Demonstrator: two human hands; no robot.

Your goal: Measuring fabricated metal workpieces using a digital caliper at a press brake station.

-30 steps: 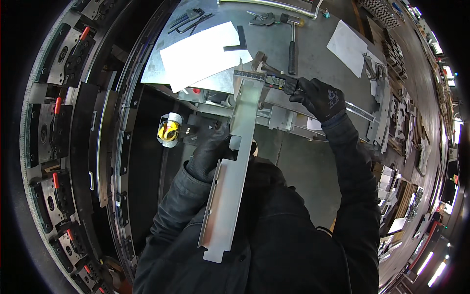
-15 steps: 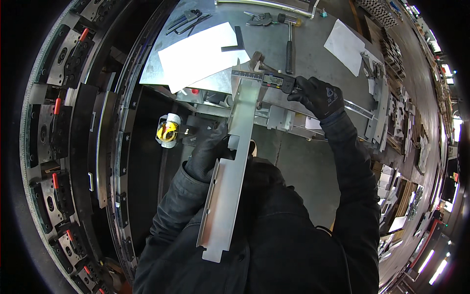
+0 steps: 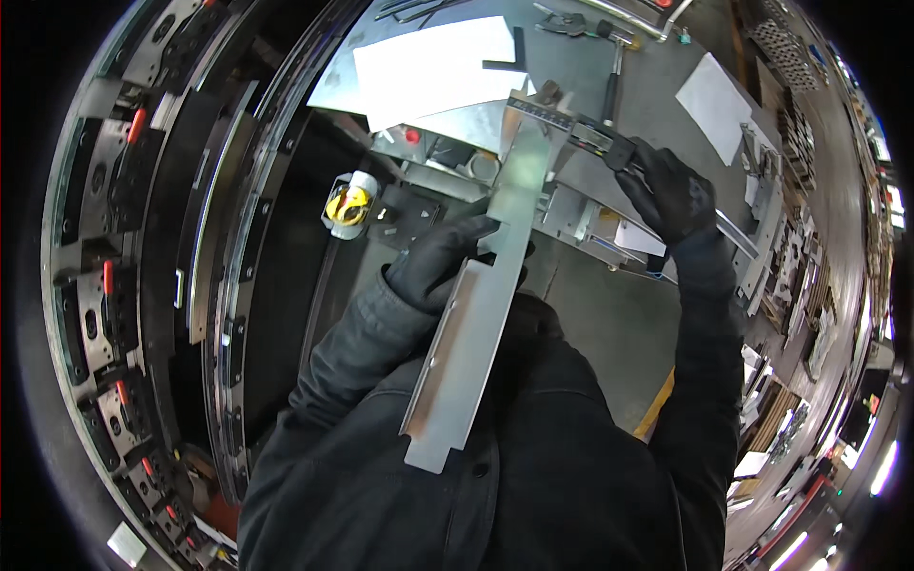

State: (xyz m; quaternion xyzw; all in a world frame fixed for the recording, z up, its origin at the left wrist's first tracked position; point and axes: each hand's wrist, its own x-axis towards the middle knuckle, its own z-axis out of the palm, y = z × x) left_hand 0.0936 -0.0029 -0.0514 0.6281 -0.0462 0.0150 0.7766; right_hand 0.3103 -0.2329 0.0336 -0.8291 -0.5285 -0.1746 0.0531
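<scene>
A long bent sheet-metal bracket with a notch in its left side lies lengthwise before my chest, its far end over the table's near edge. My left hand, in a black glove, is closed around its left side by the notch; some fingers are hidden behind the metal. A digital caliper is in my gloved right hand, closed around the slider end. The caliper's jaws are at the far end of the bracket; whether they touch it I cannot tell.
On the grey table lie white paper sheets, a black square, a hammer and a clamp-like tool. To the left runs a machine with red-handled clamps. A yellow and white object stands beyond my left hand.
The view has shifted, so the table sits higher and further right. The bracket and both hands appear further right, and the caliper is tilted more, its right end lower.
</scene>
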